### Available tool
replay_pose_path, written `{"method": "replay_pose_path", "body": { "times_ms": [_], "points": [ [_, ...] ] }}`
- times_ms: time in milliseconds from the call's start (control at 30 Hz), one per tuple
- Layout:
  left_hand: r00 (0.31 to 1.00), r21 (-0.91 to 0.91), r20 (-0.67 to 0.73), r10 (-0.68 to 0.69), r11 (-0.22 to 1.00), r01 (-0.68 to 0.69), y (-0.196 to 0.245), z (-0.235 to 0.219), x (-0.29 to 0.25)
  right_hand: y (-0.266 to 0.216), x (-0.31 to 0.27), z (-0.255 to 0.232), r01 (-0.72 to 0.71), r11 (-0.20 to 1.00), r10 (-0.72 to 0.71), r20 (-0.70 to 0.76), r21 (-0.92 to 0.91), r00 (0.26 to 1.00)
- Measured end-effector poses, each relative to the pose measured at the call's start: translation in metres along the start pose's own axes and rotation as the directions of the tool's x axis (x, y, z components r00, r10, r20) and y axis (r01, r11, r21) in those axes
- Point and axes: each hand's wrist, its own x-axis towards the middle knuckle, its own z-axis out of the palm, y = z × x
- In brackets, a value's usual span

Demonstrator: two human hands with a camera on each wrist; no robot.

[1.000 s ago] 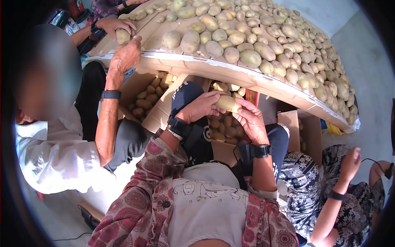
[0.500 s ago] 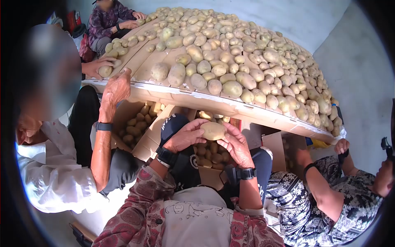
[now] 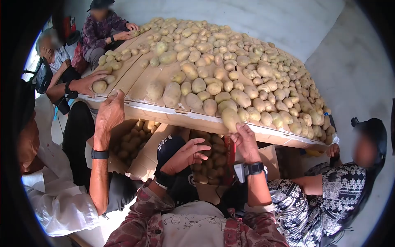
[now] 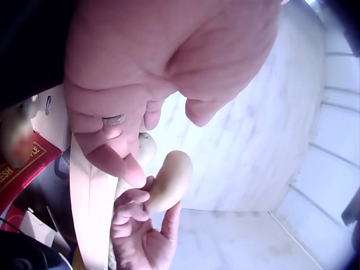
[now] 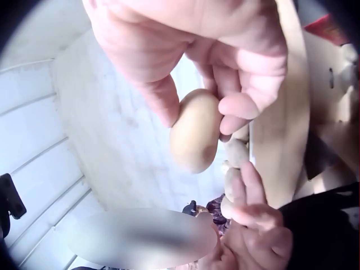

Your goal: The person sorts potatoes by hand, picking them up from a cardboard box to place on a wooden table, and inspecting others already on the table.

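A long pale potato is pinched in my right hand, raised at the front edge of the potato-covered table. In the right wrist view the thumb and fingertips of my right hand grip one end of the potato. My left hand is lower and to the left, palm up, fingers loosely bent, holding nothing. The left wrist view shows my left hand large and close, apart from the potato, which my right hand holds below it.
The cardboard-covered table bears many potatoes. Beneath its front edge stand cardboard boxes of potatoes. A person at the left has a hand by the edge; others sit at the far left and at the right.
My left hand has let go of the potato, which both hands held before. My right hand has lifted it forward to the table's edge. The head view has shifted, showing more people.
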Motion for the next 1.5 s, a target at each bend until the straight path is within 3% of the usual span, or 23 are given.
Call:
{"method": "replay_pose_path", "body": {
  "times_ms": [133,233,333,400,533,600,800,900,1000,1133,1200,1267,1300,1333,1400,1467,1500],
  "points": [
    [0.997,-0.144,0.053,0.052,0.989,-0.044,0.004,-0.01,0.002,-0.072,0.122,-0.01,0.244,0.952,-0.266,-0.105,-0.185,0.958],
    [0.997,-0.136,0.048,0.06,0.989,-0.053,0.005,-0.013,0.002,-0.095,0.169,-0.014,0.234,0.966,-0.251,-0.185,-0.112,0.95],
    [0.996,-0.169,0.05,0.071,0.984,-0.062,0.009,-0.016,0.004,-0.092,0.188,-0.032,0.184,0.952,-0.241,-0.231,-0.243,0.942],
    [0.998,-0.185,0.042,0.047,0.982,-0.038,0.003,-0.012,0.003,-0.079,0.178,-0.051,0.241,0.953,-0.279,-0.226,-0.182,0.933],
    [0.998,-0.123,0.054,0.039,0.992,-0.032,0.006,-0.014,0.006,-0.061,0.108,-0.062,0.218,0.965,-0.247,-0.222,-0.149,0.943],
    [0.995,-0.219,0.093,0.048,0.975,-0.026,0.001,-0.018,0.007,-0.046,0.077,-0.076,0.226,0.972,-0.233,-0.141,-0.065,0.962],
    [0.998,-0.098,0.048,0.039,0.995,-0.034,-0.002,-0.013,0.001,0.013,0.004,-0.116,0.067,0.99,-0.053,-0.11,0.127,0.993],
    [0.999,-0.096,0.031,0.027,0.995,-0.024,-0.001,-0.018,-0.004,0.038,-0.006,-0.146,0.0,0.976,0.047,-0.208,0.22,0.977],
    [0.993,-0.111,-0.021,0.116,0.987,-0.118,0.005,-0.01,-0.013,0.044,-0.013,-0.134,0.043,0.927,0.042,-0.216,0.372,0.975],
    [0.978,-0.125,-0.04,0.203,0.97,-0.206,0.007,-0.005,-0.029,0.063,-0.015,-0.091,-0.071,0.684,0.091,0.012,0.726,0.996],
    [0.967,-0.108,-0.094,0.236,0.963,-0.246,0.008,-0.008,-0.036,0.082,-0.019,-0.068,-0.22,0.639,0.185,0.13,0.737,0.974],
    [0.948,-0.105,-0.139,0.285,0.948,-0.3,0.01,-0.011,-0.038,0.09,-0.02,-0.063,-0.177,0.735,0.17,0.074,0.655,0.983],
    [0.934,-0.118,-0.164,0.318,0.934,-0.339,0.012,-0.013,-0.037,0.095,-0.012,-0.071,-0.123,0.753,0.189,-0.034,0.647,0.981],
    [0.934,-0.128,-0.174,0.312,0.933,-0.336,0.011,-0.018,-0.036,0.108,0.002,-0.095,-0.139,0.72,0.194,-0.004,0.68,0.981],
    [0.928,-0.115,-0.191,0.319,0.932,-0.344,0.013,-0.032,-0.028,0.128,0.02,-0.12,-0.081,0.753,0.24,-0.159,0.653,0.958],
    [0.951,-0.246,-0.151,0.272,0.921,-0.302,0.001,-0.053,-0.02,0.144,0.03,-0.121,-0.166,0.897,0.291,-0.266,0.409,0.919],
    [0.966,-0.308,-0.143,0.218,0.917,-0.252,-0.012,-0.066,-0.017,0.151,0.033,-0.114,-0.222,0.937,0.29,-0.244,0.27,0.925]
  ]
}}
